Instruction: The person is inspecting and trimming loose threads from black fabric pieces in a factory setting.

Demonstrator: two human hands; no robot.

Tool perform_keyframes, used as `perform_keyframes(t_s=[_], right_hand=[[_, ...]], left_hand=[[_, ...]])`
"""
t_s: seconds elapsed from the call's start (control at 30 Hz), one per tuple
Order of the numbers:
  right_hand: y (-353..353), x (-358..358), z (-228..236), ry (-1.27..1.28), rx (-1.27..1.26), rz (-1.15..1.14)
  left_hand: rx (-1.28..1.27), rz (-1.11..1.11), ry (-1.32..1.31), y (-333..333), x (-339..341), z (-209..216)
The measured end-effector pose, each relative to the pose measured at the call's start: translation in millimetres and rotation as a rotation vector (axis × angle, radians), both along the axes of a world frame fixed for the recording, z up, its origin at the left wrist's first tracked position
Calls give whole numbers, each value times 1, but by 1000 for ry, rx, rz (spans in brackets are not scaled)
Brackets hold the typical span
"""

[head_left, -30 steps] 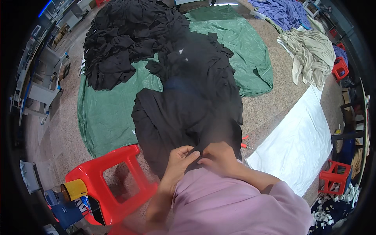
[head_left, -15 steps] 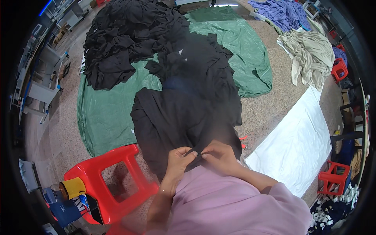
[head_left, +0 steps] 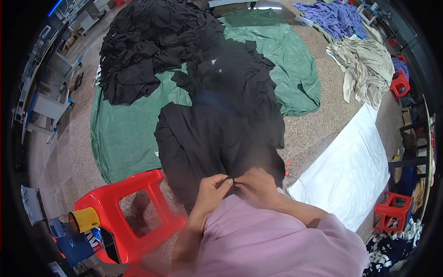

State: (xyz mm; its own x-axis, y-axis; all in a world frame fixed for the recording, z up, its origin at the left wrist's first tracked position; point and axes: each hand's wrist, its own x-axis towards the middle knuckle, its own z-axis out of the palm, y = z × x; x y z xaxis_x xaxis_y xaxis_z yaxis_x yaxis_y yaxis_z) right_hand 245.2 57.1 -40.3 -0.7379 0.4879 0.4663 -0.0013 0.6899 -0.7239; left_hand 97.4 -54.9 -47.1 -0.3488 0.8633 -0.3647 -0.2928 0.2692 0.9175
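Note:
A dark black garment (head_left: 203, 134) lies spread across my lap and reaches away from me. My left hand (head_left: 213, 190) pinches its near edge between thumb and forefinger. Right beside it, my right hand (head_left: 258, 183) is closed on the same edge, its fingertips almost touching the left ones. The bit of fabric between the fingertips is small, and its details cannot be made out. Beyond the garment, more black clothing (head_left: 235, 74) trails off toward a large black heap (head_left: 152, 37).
A green plastic sheet (head_left: 124, 138) lies under the black heap. At my left stands a red plastic stool (head_left: 161, 198) with a yellow tape roll (head_left: 85, 219). To the right are a white sheet (head_left: 346, 171), beige cloth (head_left: 364, 64), purple cloth (head_left: 334, 18) and another red stool (head_left: 392, 211).
Both hands stay at the garment's edge. My right fingers have curled in more, and its fingertips have shifted slightly left. The garment lies much as before.

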Motion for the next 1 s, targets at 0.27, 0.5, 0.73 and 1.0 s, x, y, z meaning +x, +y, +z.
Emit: perform_keyframes(t_s=[0.27,0.5,0.73,1.0], right_hand=[[-2,1,1,-17,99,42],[0,1,3,-82,26,69],[2,1,3,-115,-146,82],[5,-3,-3,-255,-593,54]], left_hand=[[84,15,406,-6,4,2],[200,-27,620,-7,7,17],[163,-33,609,-10,9,9],[112,8,463,-10,9,5]])
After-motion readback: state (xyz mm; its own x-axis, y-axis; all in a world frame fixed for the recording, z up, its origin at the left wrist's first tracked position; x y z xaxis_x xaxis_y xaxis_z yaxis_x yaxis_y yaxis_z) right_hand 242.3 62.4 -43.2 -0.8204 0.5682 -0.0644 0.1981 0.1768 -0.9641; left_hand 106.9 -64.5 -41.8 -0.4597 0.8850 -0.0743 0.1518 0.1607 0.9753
